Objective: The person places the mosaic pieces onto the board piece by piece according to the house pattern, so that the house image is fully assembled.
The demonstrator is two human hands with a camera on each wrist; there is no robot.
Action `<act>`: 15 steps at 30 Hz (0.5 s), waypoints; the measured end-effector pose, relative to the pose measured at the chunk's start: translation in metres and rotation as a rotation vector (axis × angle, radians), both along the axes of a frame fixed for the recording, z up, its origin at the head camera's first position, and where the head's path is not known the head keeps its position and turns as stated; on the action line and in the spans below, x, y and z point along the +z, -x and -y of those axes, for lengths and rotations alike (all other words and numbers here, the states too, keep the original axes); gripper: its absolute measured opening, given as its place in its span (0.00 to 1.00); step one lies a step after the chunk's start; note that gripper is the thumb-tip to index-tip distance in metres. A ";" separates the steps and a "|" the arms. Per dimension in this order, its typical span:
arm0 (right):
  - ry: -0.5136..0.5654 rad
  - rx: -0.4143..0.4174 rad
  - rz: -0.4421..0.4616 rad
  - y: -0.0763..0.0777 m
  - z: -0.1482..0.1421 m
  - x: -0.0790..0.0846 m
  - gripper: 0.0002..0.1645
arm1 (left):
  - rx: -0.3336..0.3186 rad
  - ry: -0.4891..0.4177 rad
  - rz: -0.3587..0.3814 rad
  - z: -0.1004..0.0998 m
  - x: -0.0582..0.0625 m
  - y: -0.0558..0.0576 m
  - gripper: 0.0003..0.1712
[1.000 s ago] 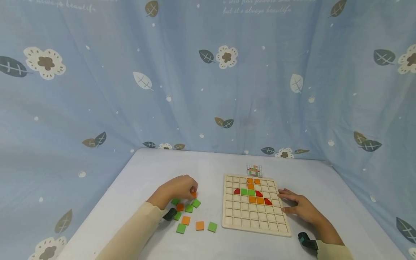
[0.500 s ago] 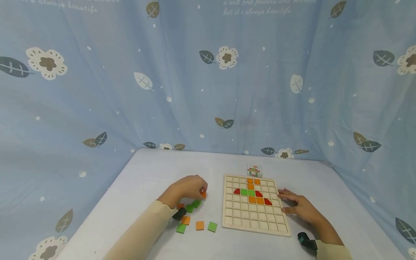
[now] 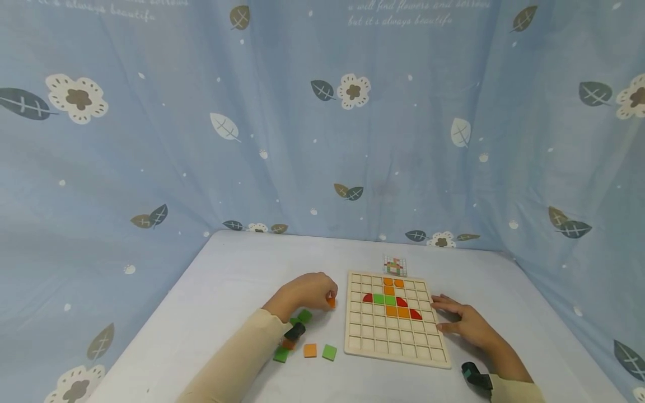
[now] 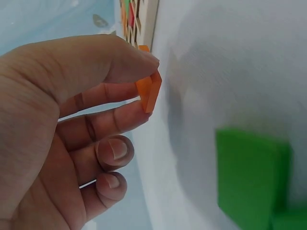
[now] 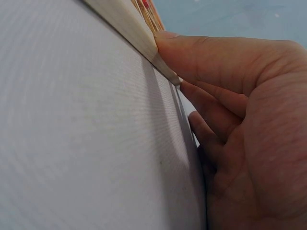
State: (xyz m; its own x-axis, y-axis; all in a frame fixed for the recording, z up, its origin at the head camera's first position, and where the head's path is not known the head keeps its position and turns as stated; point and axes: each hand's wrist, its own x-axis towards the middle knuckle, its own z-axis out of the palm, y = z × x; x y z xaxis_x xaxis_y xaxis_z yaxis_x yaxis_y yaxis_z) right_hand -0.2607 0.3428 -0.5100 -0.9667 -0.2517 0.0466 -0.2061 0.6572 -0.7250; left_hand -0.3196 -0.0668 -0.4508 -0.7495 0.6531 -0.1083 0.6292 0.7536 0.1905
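Pinching an orange tile (image 4: pixel 152 91) in left hand (image 3: pixel 308 290), just left of wooden grid board (image 3: pixel 368 329); touching its right edge with right hand (image 3: pixel 467 326), loosely extended.

Left hand (image 3: pixel 308 291) pinches a thin orange tile (image 4: pixel 153 94) just left of a pale wooden grid board (image 3: pixel 381 334), which lies flat, right hand (image 3: pixel 467 323) touching its right edge. Orange pieces (image 3: pixel 389 291), green squares (image 3: pixel 378 299) and red pieces (image 3: pixel 415 314) (these last curve-sided) sit in some cells; loose tiles (image 3: pixel 329 352), green and orange, lie to its left.
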 end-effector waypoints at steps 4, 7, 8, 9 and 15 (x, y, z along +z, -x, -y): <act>0.003 -0.001 -0.003 -0.002 0.000 0.001 0.36 | -0.013 -0.004 -0.005 -0.012 0.003 0.001 0.07; 0.002 -0.011 0.000 -0.001 0.000 0.000 0.37 | -0.012 0.003 -0.001 -0.021 0.006 0.001 0.08; -0.006 -0.008 -0.002 0.000 0.000 0.000 0.37 | -0.013 0.006 0.000 -0.024 0.007 0.001 0.08; -0.008 -0.015 -0.001 0.000 0.000 -0.001 0.37 | -0.013 0.007 0.004 -0.026 0.007 0.001 0.08; -0.005 -0.008 -0.005 0.002 0.000 -0.003 0.37 | -0.039 0.007 0.002 -0.041 0.009 0.001 0.08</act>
